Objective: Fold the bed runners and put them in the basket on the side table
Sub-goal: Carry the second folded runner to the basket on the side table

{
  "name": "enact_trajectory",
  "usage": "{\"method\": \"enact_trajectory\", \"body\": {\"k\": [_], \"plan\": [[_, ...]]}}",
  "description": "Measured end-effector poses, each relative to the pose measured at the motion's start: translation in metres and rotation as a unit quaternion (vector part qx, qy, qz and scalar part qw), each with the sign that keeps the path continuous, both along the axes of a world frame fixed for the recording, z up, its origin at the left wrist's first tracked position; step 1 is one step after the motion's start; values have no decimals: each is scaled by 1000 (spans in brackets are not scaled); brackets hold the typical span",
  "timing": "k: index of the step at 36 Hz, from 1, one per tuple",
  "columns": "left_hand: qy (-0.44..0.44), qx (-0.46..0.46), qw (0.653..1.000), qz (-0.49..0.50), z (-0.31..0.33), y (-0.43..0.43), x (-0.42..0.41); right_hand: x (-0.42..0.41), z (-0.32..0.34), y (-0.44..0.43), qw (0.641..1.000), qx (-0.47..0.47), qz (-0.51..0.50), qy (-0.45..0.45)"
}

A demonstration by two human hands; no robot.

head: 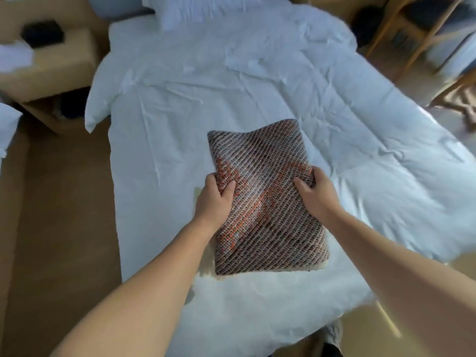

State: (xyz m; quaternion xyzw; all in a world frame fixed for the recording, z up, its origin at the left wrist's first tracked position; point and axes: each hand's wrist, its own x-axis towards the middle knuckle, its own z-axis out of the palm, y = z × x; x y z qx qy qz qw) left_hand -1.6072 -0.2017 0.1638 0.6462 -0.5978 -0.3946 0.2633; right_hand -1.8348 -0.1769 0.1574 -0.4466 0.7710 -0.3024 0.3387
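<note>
Bed runner (262,197) folded on bed (159,119); both hands grip edges, fingers tucked underneath.

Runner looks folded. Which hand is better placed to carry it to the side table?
Left, likely: left hand and right hand both grip the runner, but the side table stands on the left.

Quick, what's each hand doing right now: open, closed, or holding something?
Left hand: grips the left edge of the folded brown-and-orange woven bed runner.
Right hand: grips the same runner's right edge.
</note>
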Motion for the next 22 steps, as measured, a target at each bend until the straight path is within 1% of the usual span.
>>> {"method": "enact_trajectory", "body": {"k": [5, 9, 12, 17, 20, 22], "plan": [[54, -72, 991, -95, 90, -5, -79, -71, 95, 43, 990, -94, -105, 16], [101, -120, 974, -165, 155, 7, -152, -131, 162, 89, 967, -169, -185, 33], [141, -139, 957, -212, 195, 27, -206, -174, 204, 134, 949, -215, -229, 30], [173, -156, 929, -287, 238, 75, -294, -239, 246, 224, 908, -295, -296, 40], [197, -160, 908, -332, 251, 121, -345, -274, 255, 286, 888, -312, -334, 55], [207, -159, 896, -358, 256, 156, -377, -294, 257, 328, 880, -309, -354, 67]]}}
